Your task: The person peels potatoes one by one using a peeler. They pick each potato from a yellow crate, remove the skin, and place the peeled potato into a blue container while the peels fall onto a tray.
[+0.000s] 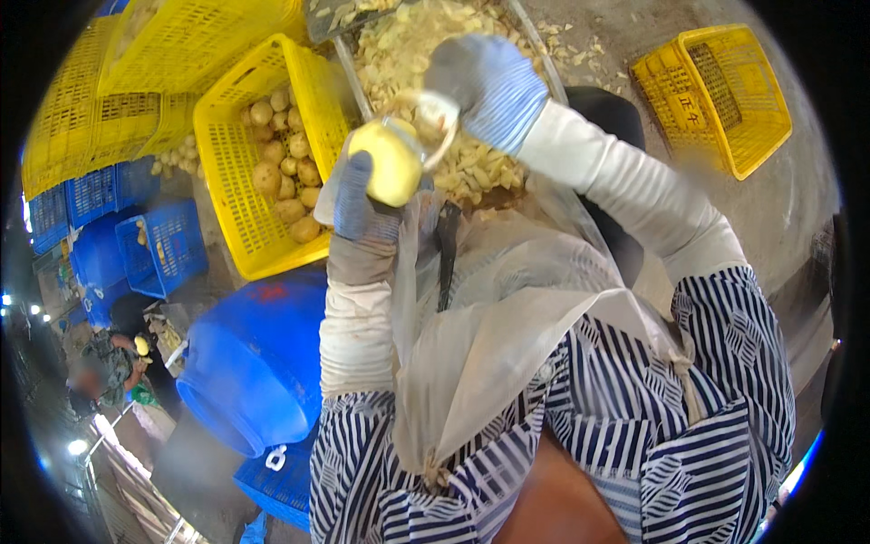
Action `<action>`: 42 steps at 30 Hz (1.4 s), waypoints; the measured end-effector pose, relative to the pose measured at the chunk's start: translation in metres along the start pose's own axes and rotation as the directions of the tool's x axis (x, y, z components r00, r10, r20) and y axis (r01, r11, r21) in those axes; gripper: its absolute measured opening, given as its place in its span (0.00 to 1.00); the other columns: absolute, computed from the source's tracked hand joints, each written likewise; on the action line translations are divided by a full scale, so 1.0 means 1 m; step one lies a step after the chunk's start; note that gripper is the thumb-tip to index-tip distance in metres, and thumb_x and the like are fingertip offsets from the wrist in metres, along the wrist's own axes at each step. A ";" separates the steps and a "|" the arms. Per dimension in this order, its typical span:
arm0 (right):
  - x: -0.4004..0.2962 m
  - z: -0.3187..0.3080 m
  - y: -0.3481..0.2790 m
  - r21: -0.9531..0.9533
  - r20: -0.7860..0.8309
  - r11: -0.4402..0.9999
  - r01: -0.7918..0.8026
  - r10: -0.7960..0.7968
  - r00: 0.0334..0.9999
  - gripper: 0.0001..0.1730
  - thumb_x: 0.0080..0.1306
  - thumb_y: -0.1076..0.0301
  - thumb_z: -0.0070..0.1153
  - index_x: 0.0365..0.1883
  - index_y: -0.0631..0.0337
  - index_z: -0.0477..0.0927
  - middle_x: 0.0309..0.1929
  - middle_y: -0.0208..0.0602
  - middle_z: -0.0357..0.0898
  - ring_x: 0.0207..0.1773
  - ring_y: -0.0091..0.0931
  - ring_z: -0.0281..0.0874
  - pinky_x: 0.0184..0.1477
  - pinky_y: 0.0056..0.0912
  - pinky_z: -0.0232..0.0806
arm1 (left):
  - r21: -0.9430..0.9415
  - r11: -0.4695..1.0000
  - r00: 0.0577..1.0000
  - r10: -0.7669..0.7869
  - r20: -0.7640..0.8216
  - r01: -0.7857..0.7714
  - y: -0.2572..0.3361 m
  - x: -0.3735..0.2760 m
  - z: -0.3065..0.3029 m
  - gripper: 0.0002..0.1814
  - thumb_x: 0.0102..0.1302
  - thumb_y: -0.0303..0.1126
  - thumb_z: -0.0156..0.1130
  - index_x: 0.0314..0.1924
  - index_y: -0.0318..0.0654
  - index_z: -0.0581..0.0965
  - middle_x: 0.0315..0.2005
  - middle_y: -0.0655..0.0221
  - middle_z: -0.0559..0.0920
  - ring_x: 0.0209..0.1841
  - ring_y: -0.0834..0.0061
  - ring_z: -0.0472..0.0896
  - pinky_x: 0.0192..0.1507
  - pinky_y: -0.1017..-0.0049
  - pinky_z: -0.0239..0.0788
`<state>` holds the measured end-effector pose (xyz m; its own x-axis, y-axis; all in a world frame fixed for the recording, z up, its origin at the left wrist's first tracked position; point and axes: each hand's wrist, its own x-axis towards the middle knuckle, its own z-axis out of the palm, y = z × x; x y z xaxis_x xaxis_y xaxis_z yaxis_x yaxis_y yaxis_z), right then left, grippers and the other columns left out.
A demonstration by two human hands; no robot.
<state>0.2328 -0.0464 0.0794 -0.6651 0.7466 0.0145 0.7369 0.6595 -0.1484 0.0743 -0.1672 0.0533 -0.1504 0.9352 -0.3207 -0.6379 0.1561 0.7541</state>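
Note:
My left hand [363,204], in a blue-and-grey work glove, grips a peeled yellow potato [385,166] from below. My right hand [486,88], gloved alike and blurred, is closed on a pale, loop-shaped peeler [442,129]. The peeler's metal blade edge lies across the potato's upper right side. Beneath both hands, a heap of potato peelings [401,58] fills a container with pale rails. A translucent plastic apron [503,326] covers my lap, and a dark strap or strip [447,251] lies on it.
To the left, a yellow plastic crate [231,204] holds several unpeeled potatoes [289,166]. Stacked yellow crates [75,109], a blue barrel [258,360] and a blue crate [163,248] stand beyond. Another yellow crate [720,102] rests at right. A person [112,367] works far left.

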 end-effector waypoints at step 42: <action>0.010 -0.020 0.003 -0.072 0.046 0.997 0.013 -0.010 0.999 0.17 0.50 0.62 0.59 0.39 0.52 0.76 0.37 0.39 0.74 0.39 0.35 0.74 0.40 0.35 0.69 | 0.742 0.669 0.995 -0.042 0.093 -0.041 0.026 0.012 -0.003 0.41 0.36 0.35 0.72 0.53 0.31 0.64 0.42 0.63 0.73 0.44 0.71 0.73 0.48 0.75 0.67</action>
<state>0.2310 -0.0356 0.0987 -0.6774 0.7350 -0.0299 0.7347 0.6740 -0.0768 0.0537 -0.1529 0.0672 -0.0526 0.9532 -0.2978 0.1404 0.3024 0.9428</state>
